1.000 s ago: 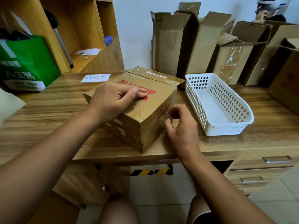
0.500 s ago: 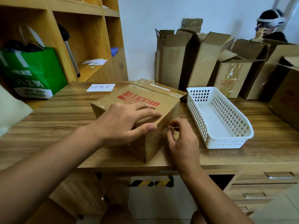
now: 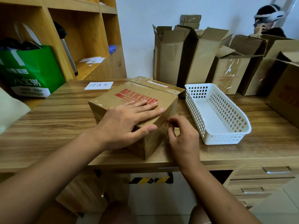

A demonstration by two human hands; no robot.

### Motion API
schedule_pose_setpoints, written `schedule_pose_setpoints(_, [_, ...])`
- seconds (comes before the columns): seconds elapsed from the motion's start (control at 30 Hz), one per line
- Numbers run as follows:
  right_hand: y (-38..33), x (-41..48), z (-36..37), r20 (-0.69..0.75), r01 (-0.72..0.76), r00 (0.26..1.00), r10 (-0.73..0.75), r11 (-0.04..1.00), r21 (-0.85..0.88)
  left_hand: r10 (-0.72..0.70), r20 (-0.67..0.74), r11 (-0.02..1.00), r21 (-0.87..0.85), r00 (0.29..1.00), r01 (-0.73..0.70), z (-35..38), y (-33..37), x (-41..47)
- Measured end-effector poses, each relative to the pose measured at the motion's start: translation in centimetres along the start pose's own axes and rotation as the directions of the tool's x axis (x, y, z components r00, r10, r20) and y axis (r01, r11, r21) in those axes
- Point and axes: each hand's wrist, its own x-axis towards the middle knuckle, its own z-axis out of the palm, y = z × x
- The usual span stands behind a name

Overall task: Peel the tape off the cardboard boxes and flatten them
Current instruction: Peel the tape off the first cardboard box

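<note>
Brown corrugated box [image 3: 139, 97] with red MAKEUP print sits mid-frame on the woodgrain tabletop [image 3: 64, 113], just beside a white slotted plastic basket [image 3: 226, 126]. Left hand [image 3: 126, 123] has gone from curled to flat, fingers straight, pressing on top, so the box is pinned now. Right hand [image 3: 182, 138] still pinches at the glossy tape [image 3: 163, 121] on the side face; looks like the peel's barely started.

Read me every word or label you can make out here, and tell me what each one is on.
"MAKEUP", in red on the cardboard box; the smaller line under it is unreadable.
"回收区", handwritten on the paper note.
"八宝粥" on the green bag; its smaller print is blurred.
The sticker on the box flap: too small to read.
Red print on the back boxes: blurred.
</note>
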Motion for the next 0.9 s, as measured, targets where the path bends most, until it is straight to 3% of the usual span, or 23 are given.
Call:
schedule_pose_setpoints(0.17, [0.0,0.1,0.09,0.059,-0.068,0.996,0.067,0.998,0.016,-0.029,-0.052,0.999,-0.035,0.998,0.027,0.31,-0.03,0.02])
schedule_pose_setpoints(0.27, [-0.04,0.26,-0.07,0.007,-0.157,0.988,0.157,0.985,0.073,-0.037,-0.059,0.998,-0.059,0.998,0.033,0.44,-0.02,0.03])
schedule_pose_setpoints(0.73, [-0.08,0.07,-0.16,0.013,-0.09,0.996,0.089,0.994,0.062,-0.035,-0.143,0.999,-0.043,0.989,0.029,1.04,0.1,-0.04])
schedule_pose_setpoints(0.9, [0.44,0.48,-0.14,0.018,-0.217,0.976,0.216,0.966,0.14,-0.038,-0.14,0.998,-0.045,0.989,0.032,1.03,0.08,-0.02])
